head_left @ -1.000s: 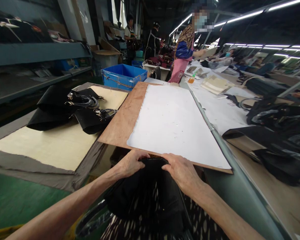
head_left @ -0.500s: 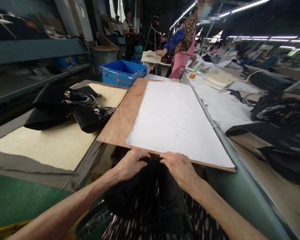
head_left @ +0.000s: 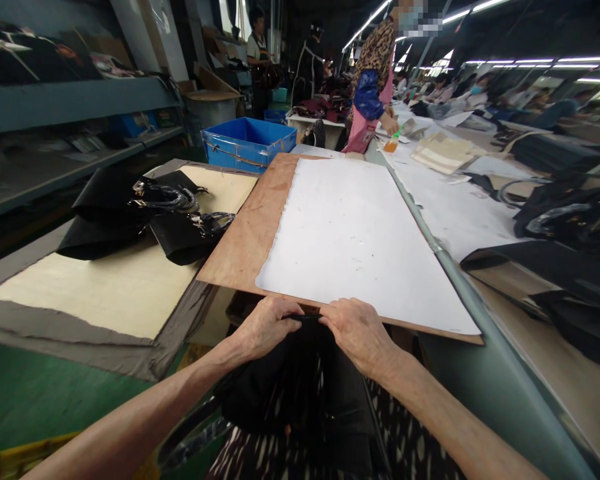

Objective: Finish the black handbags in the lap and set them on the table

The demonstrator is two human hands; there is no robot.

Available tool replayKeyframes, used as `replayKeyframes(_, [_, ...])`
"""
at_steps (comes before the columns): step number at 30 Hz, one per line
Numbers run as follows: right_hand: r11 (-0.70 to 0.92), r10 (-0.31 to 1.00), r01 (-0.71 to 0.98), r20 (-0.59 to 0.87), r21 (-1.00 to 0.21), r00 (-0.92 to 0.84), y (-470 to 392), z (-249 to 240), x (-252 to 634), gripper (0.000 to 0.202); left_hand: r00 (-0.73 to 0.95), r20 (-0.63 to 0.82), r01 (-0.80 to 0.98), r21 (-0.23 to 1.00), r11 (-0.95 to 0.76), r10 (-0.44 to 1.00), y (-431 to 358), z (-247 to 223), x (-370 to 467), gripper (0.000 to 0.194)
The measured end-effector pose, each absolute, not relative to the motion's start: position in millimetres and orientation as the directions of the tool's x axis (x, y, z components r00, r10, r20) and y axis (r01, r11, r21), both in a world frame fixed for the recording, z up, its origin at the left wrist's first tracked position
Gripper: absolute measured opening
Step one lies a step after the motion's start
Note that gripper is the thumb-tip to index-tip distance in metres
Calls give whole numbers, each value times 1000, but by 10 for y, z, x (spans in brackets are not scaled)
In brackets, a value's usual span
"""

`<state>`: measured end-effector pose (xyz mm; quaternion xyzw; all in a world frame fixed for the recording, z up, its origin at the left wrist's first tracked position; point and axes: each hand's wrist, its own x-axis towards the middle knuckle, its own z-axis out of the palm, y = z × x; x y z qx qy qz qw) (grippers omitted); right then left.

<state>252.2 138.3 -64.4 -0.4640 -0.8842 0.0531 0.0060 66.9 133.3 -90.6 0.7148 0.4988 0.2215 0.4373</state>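
A black handbag (head_left: 290, 380) lies over my lap, and its dark body blends with the patterned cloth beneath it. My left hand (head_left: 269, 327) pinches the bag's upper edge between thumb and fingers. A short way to the right, my right hand (head_left: 357, 333) grips the same edge, leaving a small stretch of black rim between them. Both hands are closed, close to the front edge of a wooden board (head_left: 235, 250). White paper (head_left: 360, 233) covers most of that board. A plastic-wrapped bag handle (head_left: 195, 437) hangs below my left forearm.
On the left, several black bags (head_left: 110, 213) lie on a cream-topped table (head_left: 105, 293). Behind the board stands a blue bin (head_left: 250, 143). More black bags (head_left: 570, 280) lie along the bench at right. A co-worker (head_left: 373, 80) stands by an orange bottle (head_left: 391, 143).
My hands keep their grip on the bag's edge with little movement. The view has shifted slightly. The co-worker's arm has drawn back toward the bench, and the light-coloured bag beside them is gone.
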Motion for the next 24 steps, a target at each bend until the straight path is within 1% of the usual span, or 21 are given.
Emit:
replayKeyframes(3, [567, 818, 815, -32, -120, -574, 1340, -603, 2434, 14, 392, -114, 498, 861, -107, 913, 1334, -904, 675, 18])
replayKeyframes(6, [579, 805, 799, -37, -164, -592, 1319, -605, 2309, 6, 411, -76, 425, 897, -118, 909, 1324, -910, 695, 20])
replayKeyframes(9, [552, 824, 816, -44, -171, -566, 1328, -656, 2217, 9, 425, -48, 327, 939, -104, 904, 1332, -903, 694, 21])
replayKeyframes(11, [542, 827, 822, -61, -176, -558, 1343, -693, 2197, 11, 487, -83, 249, 967, -47, 870, 1349, -878, 646, 22])
replayKeyframes(12, [541, 825, 820, -71, -186, -560, 1351, -706, 2198, 13, 535, -110, 214, 977, -8, 838, 1354, -860, 602, 25])
replayKeyframes(14, [536, 824, 819, -83, -207, -560, 1367, -718, 2210, 16, 609, -168, 193, 979, 61, 775, 1331, -821, 478, 43])
replayKeyframes(16, [535, 824, 817, -82, -214, -561, 1380, -715, 2219, 17, 593, -231, 268, 960, 82, 771, 1242, -790, 327, 71])
replayKeyframes(17, [538, 823, 817, -80, -207, -562, 1385, -711, 2219, 17, 551, -259, 333, 940, 75, 794, 1170, -781, 254, 83])
replayKeyframes(18, [544, 820, 816, -79, -198, -566, 1390, -708, 2213, 16, 492, -282, 405, 911, 70, 824, 1082, -775, 188, 90])
replayKeyframes(19, [552, 815, 812, -79, -189, -573, 1394, -705, 2203, 16, 421, -300, 473, 878, 76, 856, 984, -771, 133, 91])
replayKeyframes(20, [560, 811, 808, -79, -184, -580, 1399, -703, 2190, 16, 349, -317, 529, 843, 94, 882, 883, -766, 92, 86])
replayKeyframes(23, [574, 799, 800, -98, -175, -594, 1414, -703, 2143, 17, 187, -352, 633, 757, 162, 917, 614, -730, 62, 60])
replayKeyframes(24, [572, 798, 803, -110, -169, -592, 1419, -702, 2130, 17, 154, -351, 656, 735, 170, 924, 550, -712, 79, 55])
